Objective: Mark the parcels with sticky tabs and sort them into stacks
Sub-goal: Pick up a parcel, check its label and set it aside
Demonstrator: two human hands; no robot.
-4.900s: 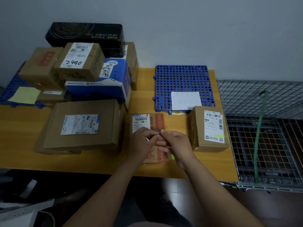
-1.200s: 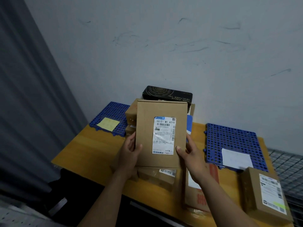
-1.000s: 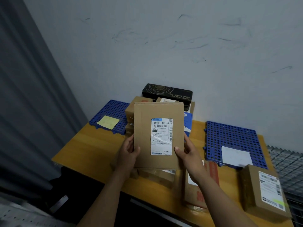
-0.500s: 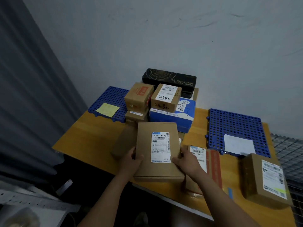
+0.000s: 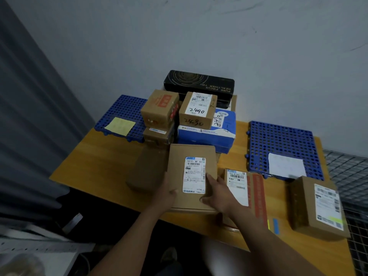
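Nearest: both forearms enter from the near edge. The left hand (image 5: pixel 169 193) grips the near left edge of the flat brown parcel (image 5: pixel 192 154), thumb on top, fingers hidden beneath. The right hand (image 5: pixel 218 193) lies released on the parcel's near right top face, fingers straight beside the label. The parcel lies flat at table centre, apparently partly over a lower brown box (image 5: pixel 147 172), with its long axis running near to far. Its white label (image 5: pixel 194 175) reads "501E- M1 A21", last character unclear. No tab is visible on it.

Near right on the table (image 5: pixel 99 160): sticky tabs (image 5: pixel 275 226), yellow and blue strips, lying right of and nearer than the parcel. Judgement: the right hand is closer, so fetching a tab falls to it. Between hand and tabs lies a red-taped parcel (image 5: pixel 258 196). Further right sits a small brown parcel (image 5: pixel 302 206), its label already carrying a yellow-green tab.

Far: a blue-and-white parcel (image 5: pixel 207 136), a box (image 5: pixel 197 110) handwritten "2490", and a black box (image 5: pixel 199 82) printed "PURE FOCUS HEALTHIER YOU", seen inverted. A left blue mat (image 5: pixel 123 104) holds a yellow note and a right blue mat (image 5: pixel 282 140) a white sheet.
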